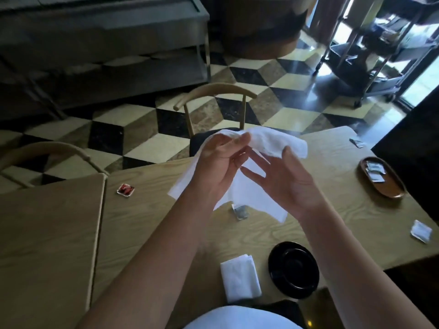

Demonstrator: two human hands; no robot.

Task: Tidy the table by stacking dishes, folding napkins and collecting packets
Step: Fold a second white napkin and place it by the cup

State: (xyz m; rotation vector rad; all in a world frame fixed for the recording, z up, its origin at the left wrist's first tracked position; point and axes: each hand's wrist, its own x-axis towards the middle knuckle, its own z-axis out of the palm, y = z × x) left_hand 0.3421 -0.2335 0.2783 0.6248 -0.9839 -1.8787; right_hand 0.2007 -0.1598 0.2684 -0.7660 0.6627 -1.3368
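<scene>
A white cloth napkin hangs loose above the wooden table, held up by both hands. My left hand pinches its upper edge between thumb and fingers. My right hand holds the other side, fingers spread under the cloth. A folded white napkin lies at the near edge beside a stack of black dishes. Loose packets lie about: a red one at left, a silver one under the napkin, a white one at right, a small one far right.
An oval wooden tray at the right holds several silver packets. A second table adjoins on the left. Two wooden chairs stand beyond the table on a chequered floor. A wheeled cart stands at the back right.
</scene>
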